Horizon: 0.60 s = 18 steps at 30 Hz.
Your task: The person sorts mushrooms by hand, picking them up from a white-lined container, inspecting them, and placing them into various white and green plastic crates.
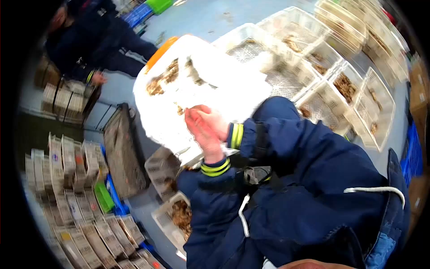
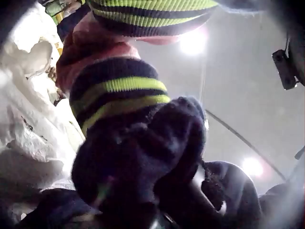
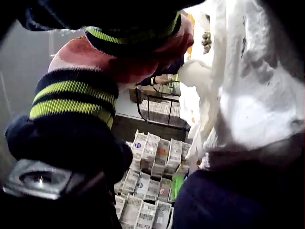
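My left hand (image 1: 204,136) and right hand (image 1: 218,122) lie against each other, palm to palm, with the fingers fairly straight. Both sit over a white-covered work surface (image 1: 172,134), with striped yellow-and-navy cuffs at the wrists. Just beyond the fingertips is a small brown piece (image 1: 180,109). Farther off on the white covering lie a clump of brown pieces (image 1: 163,80) and a dark greyish piece (image 1: 193,71). Nothing shows in either hand. In both wrist views the sleeves and cuffs partly hide the hands, and white sheeting (image 2: 28,119) hangs close beside them.
Pale perforated crates (image 1: 289,76), several with brown pieces, stand at the right. Below the work surface is a bin of brown pieces (image 1: 181,217). Many stacked crates (image 1: 89,224) fill the lower left, near a dark mesh panel (image 1: 123,152). Another person (image 1: 96,38) is at upper left.
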Available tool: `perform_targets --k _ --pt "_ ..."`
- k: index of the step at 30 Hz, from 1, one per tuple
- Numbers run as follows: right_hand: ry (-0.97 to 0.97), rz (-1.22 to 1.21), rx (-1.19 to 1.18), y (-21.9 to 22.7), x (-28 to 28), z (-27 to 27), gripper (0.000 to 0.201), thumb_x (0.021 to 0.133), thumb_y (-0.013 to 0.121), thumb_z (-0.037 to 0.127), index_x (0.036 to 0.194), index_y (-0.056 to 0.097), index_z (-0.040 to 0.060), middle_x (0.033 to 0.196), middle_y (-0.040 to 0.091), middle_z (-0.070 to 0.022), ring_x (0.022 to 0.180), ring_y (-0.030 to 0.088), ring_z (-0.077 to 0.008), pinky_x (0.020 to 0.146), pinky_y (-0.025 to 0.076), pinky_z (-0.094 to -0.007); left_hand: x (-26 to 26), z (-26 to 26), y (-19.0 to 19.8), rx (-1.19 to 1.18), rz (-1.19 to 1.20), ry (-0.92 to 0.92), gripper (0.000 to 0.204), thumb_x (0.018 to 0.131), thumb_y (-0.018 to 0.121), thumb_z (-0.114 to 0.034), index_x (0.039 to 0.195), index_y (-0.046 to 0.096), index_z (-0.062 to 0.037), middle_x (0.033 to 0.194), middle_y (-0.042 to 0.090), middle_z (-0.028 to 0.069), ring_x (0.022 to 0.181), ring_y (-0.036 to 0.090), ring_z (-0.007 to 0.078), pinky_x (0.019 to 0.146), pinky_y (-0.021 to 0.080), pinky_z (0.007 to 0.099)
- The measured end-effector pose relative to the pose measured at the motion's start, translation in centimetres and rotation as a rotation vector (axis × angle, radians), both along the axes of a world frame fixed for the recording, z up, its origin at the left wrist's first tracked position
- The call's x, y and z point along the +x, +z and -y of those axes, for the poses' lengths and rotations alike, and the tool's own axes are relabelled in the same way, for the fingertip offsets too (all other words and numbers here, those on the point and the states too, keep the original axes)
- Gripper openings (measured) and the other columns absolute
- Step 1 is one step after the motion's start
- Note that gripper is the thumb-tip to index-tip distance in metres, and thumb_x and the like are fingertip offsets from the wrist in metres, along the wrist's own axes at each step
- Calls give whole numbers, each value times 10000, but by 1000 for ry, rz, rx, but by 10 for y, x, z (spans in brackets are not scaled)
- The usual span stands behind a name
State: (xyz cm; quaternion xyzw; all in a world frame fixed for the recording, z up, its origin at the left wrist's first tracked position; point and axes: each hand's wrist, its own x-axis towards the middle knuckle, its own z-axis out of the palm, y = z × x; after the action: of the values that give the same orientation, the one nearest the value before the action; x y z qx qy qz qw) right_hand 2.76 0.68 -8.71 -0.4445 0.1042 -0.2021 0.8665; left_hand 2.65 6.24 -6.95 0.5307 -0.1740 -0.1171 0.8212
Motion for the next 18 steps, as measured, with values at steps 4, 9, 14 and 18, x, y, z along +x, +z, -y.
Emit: perform_targets --k 4,9,14,18 --pt "99 -47 365 22 -40 54 317 888 485 224 1138 492 28 1010 569 -55 895 532 -129 799 441 -260 -18 26 18 474 400 -154 497 940 339 -332 1314 279 -12 1245 400 176 1146 396 284 946 337 316" --pt "229 207 851 -13 -67 101 235 876 484 261 1000 559 77 893 595 -55 781 564 -147 705 476 -261 -48 64 29 954 903 -208 589 880 476 -306 1326 233 -9 1356 207 262 1229 287 388 985 298 385" --pt "291 327 917 -24 -138 185 216 847 534 240 970 560 64 872 604 -157 719 601 -154 443 455 -180 -68 87 42 722 774 -326 508 868 533 -236 1277 326 -17 1362 171 254 1047 476 286 768 459 308" --pt "-497 156 656 -26 -221 275 207 848 531 207 977 569 48 841 577 -108 686 574 -129 439 437 -176 -53 73 36 654 426 -387 431 862 543 -207 1220 395 -17 1355 231 195 798 547 155 677 459 251"
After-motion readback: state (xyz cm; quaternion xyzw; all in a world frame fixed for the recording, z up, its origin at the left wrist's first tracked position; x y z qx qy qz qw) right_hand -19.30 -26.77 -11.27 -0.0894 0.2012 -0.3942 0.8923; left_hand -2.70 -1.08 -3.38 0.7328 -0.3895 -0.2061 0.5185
